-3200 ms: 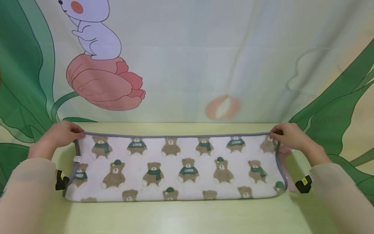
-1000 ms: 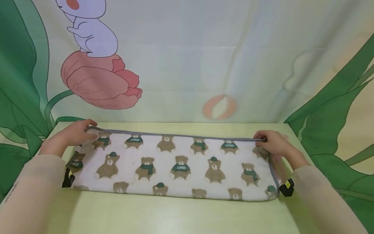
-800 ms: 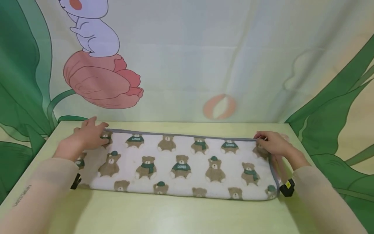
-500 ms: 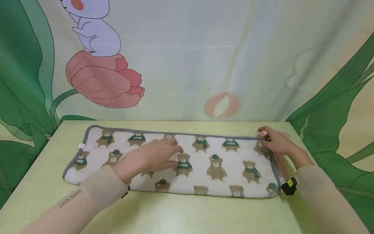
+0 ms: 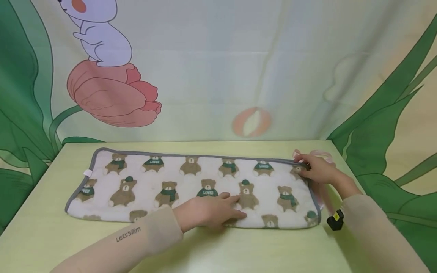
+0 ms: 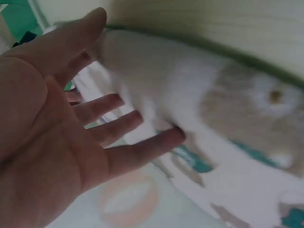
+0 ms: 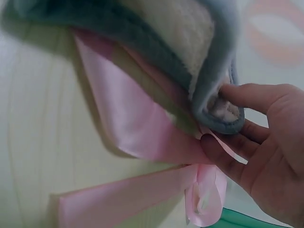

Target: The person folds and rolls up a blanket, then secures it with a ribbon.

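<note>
Folded blanket [image 5: 186, 185] lies on counter [image 5: 211, 254]; likely light, soft, nonslip (looks fleecy). Right hand [image 5: 321, 170] pinches far right corner [image 7: 223, 126]; left hand [image 5: 215, 210] spread over near edge [image 5: 252, 226]. Sound hold: bound corners, clear of pink ribbon [image 7: 137, 123].

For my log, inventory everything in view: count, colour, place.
table: one, pale yellow-green, foreground
backdrop: one, multicoloured, behind table
blanket: one, white, brown bear print, grey edging, on table
tag: one, white, blanket's left edge
ribbon: count unclear, pink, blanket's right end
device: one, black and yellow, right of blanket
sleeves: two, cream, foreground
left hand: one, bare, over blanket's front edge
right hand: one, bare, pinching blanket's far right corner
</note>
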The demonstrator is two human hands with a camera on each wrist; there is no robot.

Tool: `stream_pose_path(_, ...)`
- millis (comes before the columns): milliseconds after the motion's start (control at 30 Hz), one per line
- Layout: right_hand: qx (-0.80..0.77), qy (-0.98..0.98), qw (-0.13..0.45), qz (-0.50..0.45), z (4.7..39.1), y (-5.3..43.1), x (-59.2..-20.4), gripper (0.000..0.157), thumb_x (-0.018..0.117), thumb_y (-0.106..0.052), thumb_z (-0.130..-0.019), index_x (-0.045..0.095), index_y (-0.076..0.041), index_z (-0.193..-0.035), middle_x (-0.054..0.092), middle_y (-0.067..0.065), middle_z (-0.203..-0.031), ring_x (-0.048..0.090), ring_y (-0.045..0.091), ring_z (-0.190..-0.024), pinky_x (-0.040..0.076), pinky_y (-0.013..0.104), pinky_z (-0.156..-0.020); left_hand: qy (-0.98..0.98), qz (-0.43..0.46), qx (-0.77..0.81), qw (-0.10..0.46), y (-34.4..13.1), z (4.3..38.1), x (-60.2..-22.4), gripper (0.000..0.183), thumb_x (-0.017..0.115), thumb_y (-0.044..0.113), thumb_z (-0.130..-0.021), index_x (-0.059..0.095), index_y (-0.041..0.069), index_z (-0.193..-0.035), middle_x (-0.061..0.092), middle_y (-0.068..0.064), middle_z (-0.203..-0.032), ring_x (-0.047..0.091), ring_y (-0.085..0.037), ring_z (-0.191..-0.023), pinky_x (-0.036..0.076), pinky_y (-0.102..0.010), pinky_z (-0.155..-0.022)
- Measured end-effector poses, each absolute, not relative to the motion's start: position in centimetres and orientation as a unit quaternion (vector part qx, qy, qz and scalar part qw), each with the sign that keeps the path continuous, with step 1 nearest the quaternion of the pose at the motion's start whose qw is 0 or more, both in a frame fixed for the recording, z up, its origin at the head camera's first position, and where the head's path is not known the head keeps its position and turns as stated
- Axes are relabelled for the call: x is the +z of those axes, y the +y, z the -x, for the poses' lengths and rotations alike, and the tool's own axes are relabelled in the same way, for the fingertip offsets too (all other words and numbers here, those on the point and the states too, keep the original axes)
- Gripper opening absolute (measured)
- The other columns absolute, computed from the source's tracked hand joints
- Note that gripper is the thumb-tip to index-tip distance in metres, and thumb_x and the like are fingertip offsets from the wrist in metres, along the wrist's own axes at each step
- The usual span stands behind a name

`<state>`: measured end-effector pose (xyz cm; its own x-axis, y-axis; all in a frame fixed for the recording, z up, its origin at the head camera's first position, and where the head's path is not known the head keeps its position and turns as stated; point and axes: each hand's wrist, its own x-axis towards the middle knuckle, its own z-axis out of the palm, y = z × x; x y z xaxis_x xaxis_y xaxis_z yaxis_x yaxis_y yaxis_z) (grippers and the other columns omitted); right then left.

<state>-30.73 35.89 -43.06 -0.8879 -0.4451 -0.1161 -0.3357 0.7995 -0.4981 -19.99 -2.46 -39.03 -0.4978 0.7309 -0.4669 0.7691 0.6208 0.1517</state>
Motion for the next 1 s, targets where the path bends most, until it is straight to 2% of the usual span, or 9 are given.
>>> stream_pose_path(133,-0.242,0.941,0.119,0.206,30.6,35.6,-43.0,0.026,0.067,-0.008,-0.099,0.061,0.005,-0.121,0.067,0.011,-0.096,0.062,0.023,-0.084,0.051,0.042,-0.074,0.86,-0.431,-0.043,0.271,-3.5,20.0,-39.7,0.057,0.06,0.024,-0.106,0.041,0.044,-0.155,0.018,0.001,-0.169,0.02,-0.026,-0.154,0.046,-0.048,-0.106)
stream_pose_path(333,-0.241,0.933,0.151,0.219,30.2,35.3,-42.8,0.014,0.068,-0.007,-0.098,0.062,0.001,-0.108,0.064,0.003,-0.083,0.057,0.016,-0.072,0.048,0.035,-0.065,0.854,-0.421,-0.009,0.307,-5.2,19.8,-39.2,0.054,0.065,0.018,-0.102,0.052,0.044,-0.148,0.024,0.007,-0.167,0.02,-0.023,-0.154,0.038,-0.053,-0.112)
stream_pose_path(467,-0.246,0.924,0.169,0.238,29.7,35.3,-42.7,0.019,0.071,-0.012,-0.098,0.061,0.001,-0.108,0.065,0.002,-0.082,0.059,0.015,-0.072,0.048,0.033,-0.066,0.844,-0.422,0.02,0.33,-6.8,19.8,-38.9,0.05,0.07,0.02,-0.098,0.06,0.04,-0.143,0.027,0.006,-0.166,0.021,-0.021,-0.154,0.033,-0.05,-0.116)
stream_pose_path(567,-0.252,0.924,0.173,0.228,29.3,35.4,-42.7,0.021,0.069,-0.018,-0.1,0.062,0.0,-0.111,0.067,0.003,-0.084,0.06,0.016,-0.076,0.049,0.033,-0.069,0.842,-0.417,0.044,0.34,-8.1,19.9,-38.8,0.04,0.071,0.021,-0.098,0.067,0.035,-0.135,0.032,0.006,-0.164,0.023,-0.018,-0.153,0.031,-0.044,-0.117)
stream_pose_path(700,-0.246,0.929,0.169,0.218,28.9,35.8,-42.9,0.018,0.065,-0.018,-0.102,0.064,-0.002,-0.109,0.067,0.002,-0.085,0.06,0.015,-0.077,0.049,0.033,-0.071,0.841,-0.412,0.063,0.345,-9.4,20.1,-38.7,0.022,0.068,0.024,-0.101,0.075,0.029,-0.121,0.038,0.004,-0.161,0.032,-0.017,-0.148,0.036,-0.038,-0.114)
stream_pose_path(800,-0.232,0.933,0.157,0.226,28.6,36.3,-42.9,0.011,0.067,-0.011,-0.099,0.065,-0.001,-0.104,0.065,0.0,-0.083,0.058,0.014,-0.076,0.049,0.033,-0.071,0.845,-0.415,0.05,0.333,-9.3,20.0,-38.5,0.007,0.069,0.025,-0.101,0.075,0.025,-0.104,0.044,0.0,-0.156,0.044,-0.02,-0.14,0.044,-0.034,-0.104)
stream_pose_path(867,-0.228,0.934,0.145,0.235,28.5,36.5,-42.9,0.007,0.068,-0.008,-0.098,0.066,-0.002,-0.1,0.063,-0.002,-0.082,0.056,0.013,-0.074,0.049,0.032,-0.07,0.855,-0.416,0.023,0.307,-8.4,19.5,-38.5,0.006,0.07,0.025,-0.099,0.072,0.021,-0.094,0.055,-0.002,-0.143,0.055,-0.02,-0.125,0.049,-0.034,-0.094)
stream_pose_path(1000,-0.235,0.925,0.153,0.257,28.4,35.9,-42.6,0.009,0.069,-0.016,-0.1,0.071,-0.007,-0.098,0.064,-0.004,-0.084,0.057,0.012,-0.075,0.049,0.031,-0.069,0.874,-0.424,-0.053,0.231,-4.5,17.5,-38.5,0.016,0.073,0.032,-0.096,0.073,0.018,-0.103,0.064,-0.002,-0.12,0.061,-0.021,-0.107,0.051,-0.041,-0.09)
